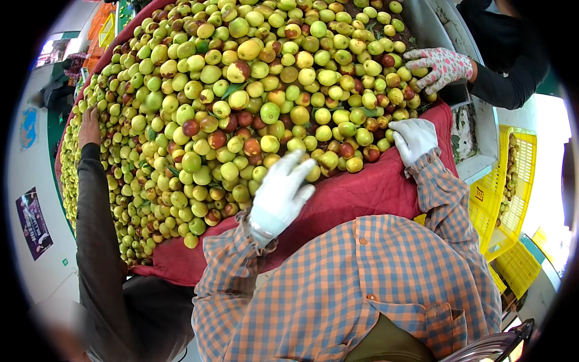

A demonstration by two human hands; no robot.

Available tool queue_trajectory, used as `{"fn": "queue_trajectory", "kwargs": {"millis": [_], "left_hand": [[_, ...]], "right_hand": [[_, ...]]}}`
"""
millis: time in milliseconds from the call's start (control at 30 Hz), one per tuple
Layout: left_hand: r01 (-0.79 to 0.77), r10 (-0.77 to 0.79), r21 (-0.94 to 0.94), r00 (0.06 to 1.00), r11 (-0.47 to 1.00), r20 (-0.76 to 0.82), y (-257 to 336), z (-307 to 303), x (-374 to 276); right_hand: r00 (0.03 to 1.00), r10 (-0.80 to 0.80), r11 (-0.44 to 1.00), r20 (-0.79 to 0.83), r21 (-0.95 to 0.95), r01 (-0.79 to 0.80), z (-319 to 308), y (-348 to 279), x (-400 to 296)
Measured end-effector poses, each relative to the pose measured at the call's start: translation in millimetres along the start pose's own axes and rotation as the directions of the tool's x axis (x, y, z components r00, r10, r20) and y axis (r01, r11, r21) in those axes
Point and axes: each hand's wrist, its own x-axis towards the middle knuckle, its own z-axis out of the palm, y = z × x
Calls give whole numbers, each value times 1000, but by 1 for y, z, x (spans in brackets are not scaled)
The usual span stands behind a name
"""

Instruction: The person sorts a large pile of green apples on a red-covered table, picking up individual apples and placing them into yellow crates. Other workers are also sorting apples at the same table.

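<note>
A large heap of green-yellow jujubes [209, 73], many with red-brown patches, lies on a dark red cloth [362, 194]. My left hand [282, 190], in a white knit glove, hovers over or touches the near edge of the heap. Its fingers are spread and slightly blurred, and nothing shows in them. At the right corner of the cloth, my right hand [414, 138] wears the same kind of white glove. Its curled fingers reach the outermost jujubes, and whether one is inside them is hidden. Several green leaves lie among the fruit.
A co-worker's floral-gloved hand [438, 68] is on the fruit by a metal chute [484, 131] at right. Another person's bare hand [90, 126] touches the heap's left side. Yellow plastic crates [515, 181], one holding jujubes, stand at right.
</note>
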Motion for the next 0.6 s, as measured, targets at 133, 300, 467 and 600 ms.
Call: {"fn": "queue_trajectory", "kwargs": {"millis": [133,300,467,600], "left_hand": [[144,-139,69,988,987,-73,-3,-3,-7],[181,-186,138,982,974,26,-3,11,19],[176,-211,174,954,969,215,11,16,48],[121,-142,112,969,986,201,17,33,65]], "right_hand": [[1000,8,1000,3,4,-8,-3,-3,1],[1000,16,1000,3,17,-16,-1,-2,1],[999,15,1000,-28,22,-15,-1,-3,0],[999,26,999,-48,25,-25,-2,-4,1]]}}
